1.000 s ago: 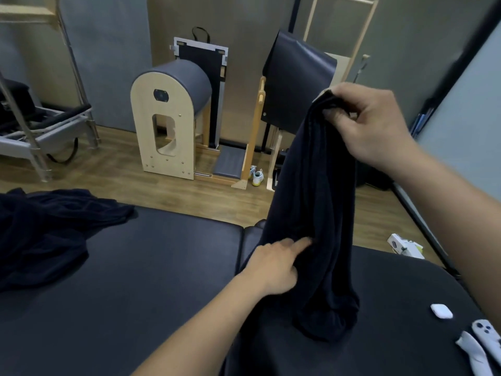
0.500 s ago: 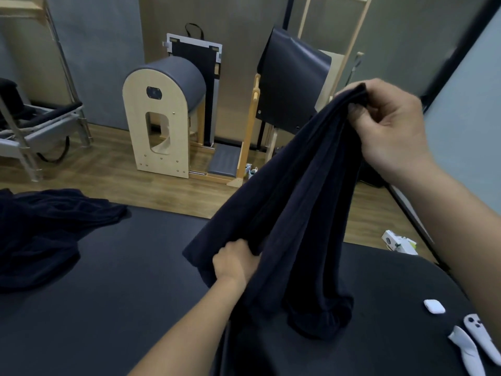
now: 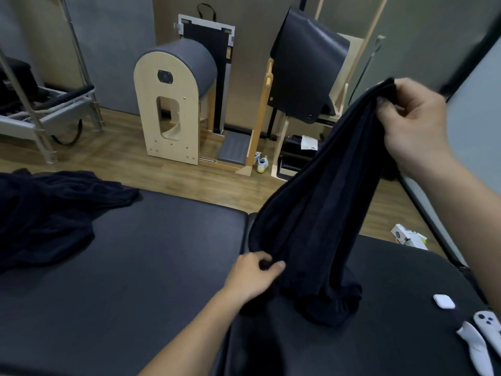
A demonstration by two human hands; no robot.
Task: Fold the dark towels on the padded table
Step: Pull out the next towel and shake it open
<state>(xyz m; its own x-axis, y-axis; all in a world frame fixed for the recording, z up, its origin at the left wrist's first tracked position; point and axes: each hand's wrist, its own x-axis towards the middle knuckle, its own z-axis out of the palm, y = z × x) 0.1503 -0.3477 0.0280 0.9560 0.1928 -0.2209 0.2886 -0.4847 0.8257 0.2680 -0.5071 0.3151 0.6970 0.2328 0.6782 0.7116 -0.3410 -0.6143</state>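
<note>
Towel [image 3: 320, 213] hangs narrower than 0.5 s ago, its left flap drawn in, its lower end bunched on the tabletop [image 3: 135, 267]. The right hand [image 3: 414, 126] still pinches the top edge aloft; the left hand [image 3: 252, 272] pinches a low fold.

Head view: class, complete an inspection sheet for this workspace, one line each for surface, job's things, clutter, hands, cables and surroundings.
Surface: dark padded table, two pads meeting at a seam.
Job's things: held towel raised and unfolded, its bottom bunched on the table; towel heap crumpled at the left.
Clutter: white case and white controllers at the right edge.
Hands: right hand grips the held towel's top; left hand pinches it low down.
Cables: nothing seen on the table.
Surroundings: wood floor, padded wooden barrel, metal frame, white shoe.
</note>
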